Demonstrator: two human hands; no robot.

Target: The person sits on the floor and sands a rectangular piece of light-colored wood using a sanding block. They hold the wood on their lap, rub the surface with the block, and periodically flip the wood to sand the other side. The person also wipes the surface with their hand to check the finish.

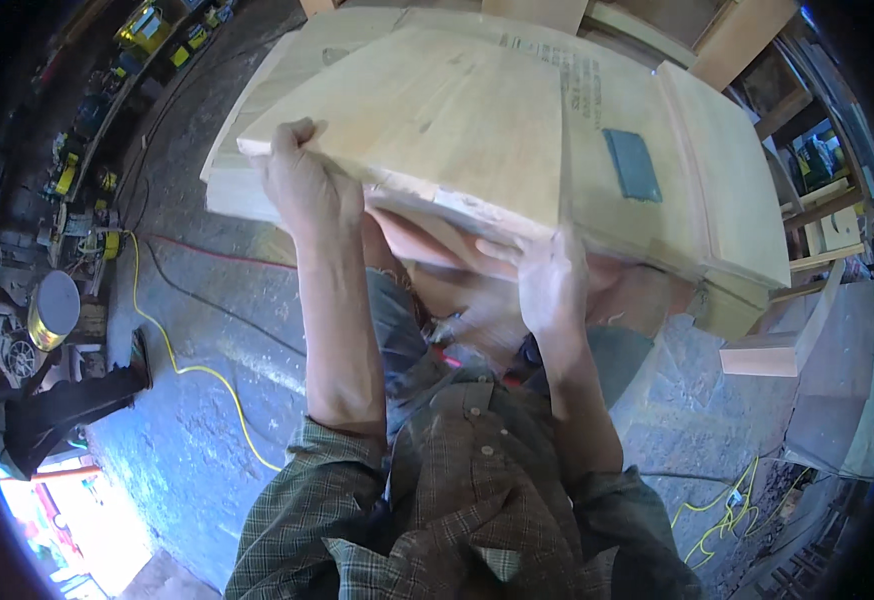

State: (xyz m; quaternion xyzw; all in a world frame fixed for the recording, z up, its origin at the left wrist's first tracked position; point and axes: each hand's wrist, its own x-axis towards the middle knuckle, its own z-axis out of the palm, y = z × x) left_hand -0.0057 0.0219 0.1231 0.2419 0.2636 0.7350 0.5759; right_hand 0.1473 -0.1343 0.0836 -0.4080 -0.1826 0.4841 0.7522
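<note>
A pale plywood panel (437, 100) is tilted up at its near edge, over a stack of wood. My left hand (309, 185) is closed around its near left corner, thumb on top and fingers underneath. At the near right corner, my right hand (552, 275) holds the edge, its fingers partly under the wood and slightly blurred. The near edge looks rough and chipped. To the right of the panel, a flat blue-grey rectangular pad (633, 165) lies on a printed wooden sheet (597, 130).
A wooden panel (727, 180) lies at the right of the stack. On the floor run a yellow cord (197, 370) and other cables. Shelves with tools (67, 175) line the left. Another person's dark-trousered leg (77, 405) stretches in from the left. A wooden box (762, 358) stands at right.
</note>
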